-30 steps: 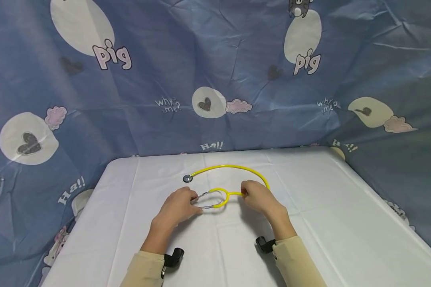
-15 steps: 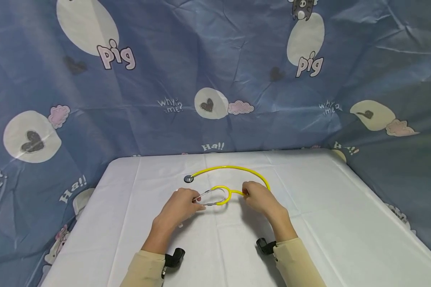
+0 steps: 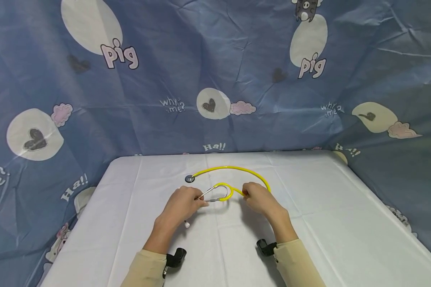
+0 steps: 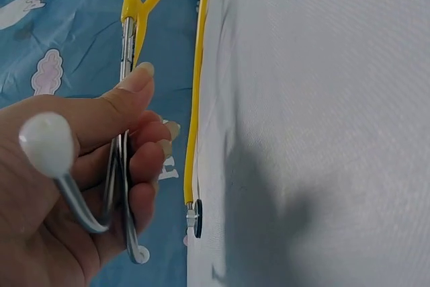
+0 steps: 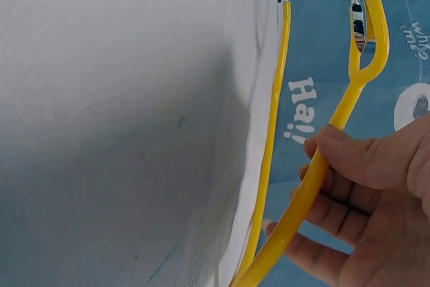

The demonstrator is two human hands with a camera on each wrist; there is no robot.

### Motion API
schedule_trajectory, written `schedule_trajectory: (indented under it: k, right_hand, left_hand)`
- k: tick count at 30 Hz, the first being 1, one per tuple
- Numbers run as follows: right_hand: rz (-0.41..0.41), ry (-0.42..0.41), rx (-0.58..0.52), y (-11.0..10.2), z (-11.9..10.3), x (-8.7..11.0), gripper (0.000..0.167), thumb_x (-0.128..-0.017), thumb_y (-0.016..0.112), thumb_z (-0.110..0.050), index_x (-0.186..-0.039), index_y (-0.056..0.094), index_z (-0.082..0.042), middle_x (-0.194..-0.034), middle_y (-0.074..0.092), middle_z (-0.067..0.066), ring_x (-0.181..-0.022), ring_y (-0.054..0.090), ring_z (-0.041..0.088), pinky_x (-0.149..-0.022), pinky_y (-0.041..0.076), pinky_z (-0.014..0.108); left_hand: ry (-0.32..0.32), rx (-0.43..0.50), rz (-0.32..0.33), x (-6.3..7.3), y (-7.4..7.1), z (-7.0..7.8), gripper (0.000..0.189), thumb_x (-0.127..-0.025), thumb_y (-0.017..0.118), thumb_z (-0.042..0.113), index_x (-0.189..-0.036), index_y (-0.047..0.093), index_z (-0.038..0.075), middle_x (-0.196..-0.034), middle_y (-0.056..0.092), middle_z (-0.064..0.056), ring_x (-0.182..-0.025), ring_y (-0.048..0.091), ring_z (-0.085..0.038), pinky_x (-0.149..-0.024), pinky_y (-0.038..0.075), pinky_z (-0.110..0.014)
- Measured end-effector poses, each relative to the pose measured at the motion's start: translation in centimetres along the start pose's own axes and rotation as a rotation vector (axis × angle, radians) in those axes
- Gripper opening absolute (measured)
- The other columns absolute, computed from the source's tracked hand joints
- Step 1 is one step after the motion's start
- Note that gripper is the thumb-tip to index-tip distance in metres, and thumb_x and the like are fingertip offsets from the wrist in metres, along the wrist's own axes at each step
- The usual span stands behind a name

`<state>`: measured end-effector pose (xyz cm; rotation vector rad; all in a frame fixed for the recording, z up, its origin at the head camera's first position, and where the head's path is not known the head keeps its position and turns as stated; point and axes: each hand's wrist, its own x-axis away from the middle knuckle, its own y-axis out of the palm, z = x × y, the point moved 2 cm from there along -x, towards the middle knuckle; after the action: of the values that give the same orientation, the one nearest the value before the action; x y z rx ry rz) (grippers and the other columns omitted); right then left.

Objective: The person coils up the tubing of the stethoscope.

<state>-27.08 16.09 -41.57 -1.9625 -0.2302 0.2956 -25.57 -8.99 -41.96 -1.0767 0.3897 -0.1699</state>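
A stethoscope with yellow tubing (image 3: 233, 167) lies partly on the white-covered table. My left hand (image 3: 183, 203) grips its two metal ear tubes (image 4: 125, 52), thumb on one side and curled fingers on the other. A white eartip (image 4: 47, 144) sticks out past the palm in the left wrist view. My right hand (image 3: 260, 197) pinches the yellow tube just below the Y-shaped fork (image 5: 363, 72), which is raised off the cloth. Beyond the hands, the round chest piece (image 3: 189, 178) rests on the table, and the tube curves from it round to the right hand.
A white cloth with fold creases covers the table (image 3: 330, 223). Behind it and at both sides hangs a blue printed curtain (image 3: 158, 71). Each wrist wears a small black camera (image 3: 176, 258) by a beige sleeve (image 3: 298, 263).
My left hand has tilted the ear tubes and shifted slightly right, so the yellow fork sits a little higher and farther right. An eartip now shows below the left hand. The right hand keeps its hold.
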Motion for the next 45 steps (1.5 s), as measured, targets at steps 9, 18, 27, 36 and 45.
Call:
schedule_trajectory:
  k: [9, 18, 27, 36, 45]
  right_hand:
    - [-0.032, 0.005, -0.027, 0.3, -0.3, -0.1, 0.015, -0.088, 0.064, -0.001, -0.078, 0.059, -0.011, -0.077, 0.053, 0.001, -0.071, 0.047, 0.017, -0.067, 0.039, 0.031]
    - [-0.048, -0.042, -0.078, 0.7, -0.9, -0.1, 0.021, -0.087, 0.062, 0.002, -0.072, 0.054, -0.010, -0.071, 0.046, 0.000, -0.067, 0.043, 0.015, -0.064, 0.036, 0.028]
    - [-0.071, -0.132, -0.116, 1.2, -1.8, -0.1, 0.023, -0.086, 0.061, 0.002, -0.072, 0.049, -0.011, -0.069, 0.037, -0.003, -0.066, 0.038, 0.011, -0.063, 0.033, 0.026]
    - [-0.116, -0.200, -0.112, 1.5, -3.2, -0.1, 0.018, -0.085, 0.060, 0.003, -0.075, 0.054, -0.011, -0.067, 0.035, -0.005, -0.064, 0.038, 0.010, -0.061, 0.032, 0.024]
    - [-0.141, -0.244, -0.092, 1.5, -4.0, 0.1, 0.020, -0.083, 0.061, 0.005, -0.075, 0.054, -0.011, -0.063, 0.036, -0.005, -0.061, 0.037, 0.009, -0.060, 0.031, 0.023]
  left_hand:
    - [0.004, -0.027, 0.047, -0.1, -0.2, 0.3, 0.022, -0.082, 0.079, 0.038, -0.068, 0.066, 0.026, -0.054, 0.048, 0.014, -0.052, 0.040, -0.008, -0.054, 0.033, -0.026]
    - [0.005, -0.035, 0.100, -0.2, -0.2, 0.6, 0.025, -0.080, 0.080, 0.039, -0.066, 0.063, 0.027, -0.052, 0.045, 0.013, -0.051, 0.038, -0.007, -0.052, 0.030, -0.027]
    - [0.018, -0.051, 0.161, -0.2, -0.5, 0.9, 0.023, -0.082, 0.078, 0.039, -0.070, 0.063, 0.027, -0.053, 0.045, 0.013, -0.051, 0.039, -0.009, -0.051, 0.029, -0.028]
    - [0.017, -0.060, 0.192, -0.2, -0.7, 1.0, 0.024, -0.083, 0.078, 0.037, -0.069, 0.062, 0.026, -0.054, 0.046, 0.012, -0.051, 0.040, -0.009, -0.051, 0.030, -0.028]
    - [0.016, -0.054, 0.214, -0.1, -0.6, 1.0, 0.025, -0.083, 0.078, 0.038, -0.068, 0.062, 0.026, -0.053, 0.047, 0.013, -0.050, 0.040, -0.009, -0.051, 0.030, -0.028]
